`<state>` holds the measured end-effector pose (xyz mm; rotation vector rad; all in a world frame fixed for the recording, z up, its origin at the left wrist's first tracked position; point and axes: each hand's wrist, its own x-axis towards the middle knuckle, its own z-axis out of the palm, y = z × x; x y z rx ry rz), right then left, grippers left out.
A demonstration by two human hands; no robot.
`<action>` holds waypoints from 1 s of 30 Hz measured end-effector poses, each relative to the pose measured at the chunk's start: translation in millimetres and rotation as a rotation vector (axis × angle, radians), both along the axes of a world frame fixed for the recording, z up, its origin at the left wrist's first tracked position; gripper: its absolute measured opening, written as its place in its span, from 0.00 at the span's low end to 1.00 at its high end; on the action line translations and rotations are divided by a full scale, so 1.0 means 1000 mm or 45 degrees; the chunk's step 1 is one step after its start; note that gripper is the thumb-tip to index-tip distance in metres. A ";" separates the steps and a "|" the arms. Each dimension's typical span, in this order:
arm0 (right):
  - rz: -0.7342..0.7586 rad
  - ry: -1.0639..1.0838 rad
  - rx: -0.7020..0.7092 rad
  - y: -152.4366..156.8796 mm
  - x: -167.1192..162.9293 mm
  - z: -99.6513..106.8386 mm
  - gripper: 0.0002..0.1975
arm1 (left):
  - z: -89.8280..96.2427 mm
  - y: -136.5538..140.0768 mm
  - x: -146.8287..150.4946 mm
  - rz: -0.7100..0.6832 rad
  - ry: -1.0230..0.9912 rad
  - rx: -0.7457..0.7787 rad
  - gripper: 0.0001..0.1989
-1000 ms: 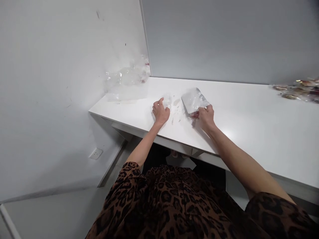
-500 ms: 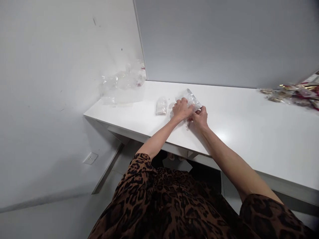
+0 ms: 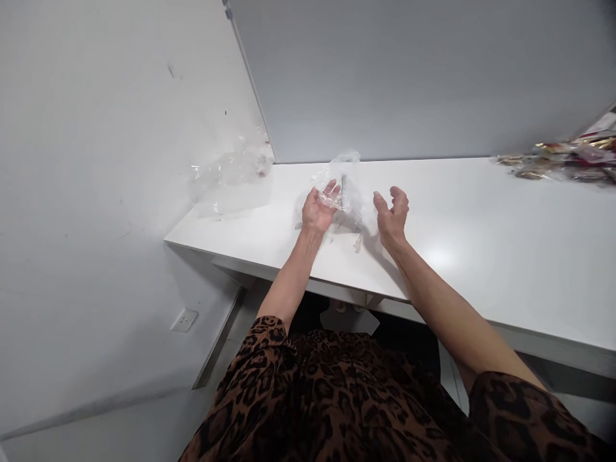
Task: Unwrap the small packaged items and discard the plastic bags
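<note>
The left hand (image 3: 319,209) is palm up with fingers curled, holding a crinkled, clear plastic bag (image 3: 352,187) above the white, smooth tabletop (image 3: 481,250); the palm appears to support the film because it is too limp to stand alone; the exact pinch is unclear; the right hand (image 3: 392,217) is spread wide and holds nothing, just right of the bag; small, pale scraps (image 3: 357,243) lie nearer; crumpled, clear plastic wrapping (image 3: 233,176) sits far left, seemingly set aside against the wall.
</note>
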<state>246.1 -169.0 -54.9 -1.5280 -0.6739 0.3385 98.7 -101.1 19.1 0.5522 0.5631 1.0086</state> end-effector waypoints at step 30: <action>0.529 -0.598 -0.208 -0.035 0.001 0.015 0.06 | -0.012 -0.023 -0.022 -0.068 -0.154 0.013 0.21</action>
